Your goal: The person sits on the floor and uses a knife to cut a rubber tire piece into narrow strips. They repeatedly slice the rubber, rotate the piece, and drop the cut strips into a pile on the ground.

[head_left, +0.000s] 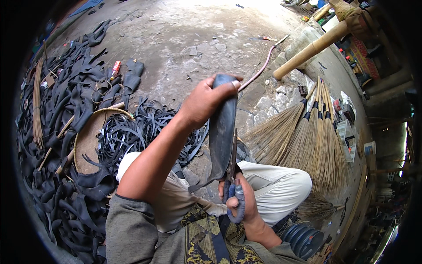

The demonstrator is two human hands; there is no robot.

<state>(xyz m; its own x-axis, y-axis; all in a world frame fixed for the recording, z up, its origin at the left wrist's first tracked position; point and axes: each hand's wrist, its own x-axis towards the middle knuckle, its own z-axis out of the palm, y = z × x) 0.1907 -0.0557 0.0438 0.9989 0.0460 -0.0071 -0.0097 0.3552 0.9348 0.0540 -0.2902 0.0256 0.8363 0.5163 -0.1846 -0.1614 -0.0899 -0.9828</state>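
Nearby, a white crate (pixel 345 130) stood beside brooms (pixel 307 143), its contents unclear, while fingers of the left hand (pixel 205 100) gripped a rubber piece (pixel 222 127) and those of the right hand (pixel 249 198), scissors (pixel 239 200).

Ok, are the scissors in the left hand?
No, the right hand grips the scissors by the wrapped handles, while the left hand holds up the black rubber piece.

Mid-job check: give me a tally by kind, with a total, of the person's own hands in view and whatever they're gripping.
Hands: 2 (left hand, right hand)
Black rubber pieces: 1 (the long black piece, gripped by the left)
Scissors: 1 (the wrapped-handle scissors, gripped by the right)
Total: 4
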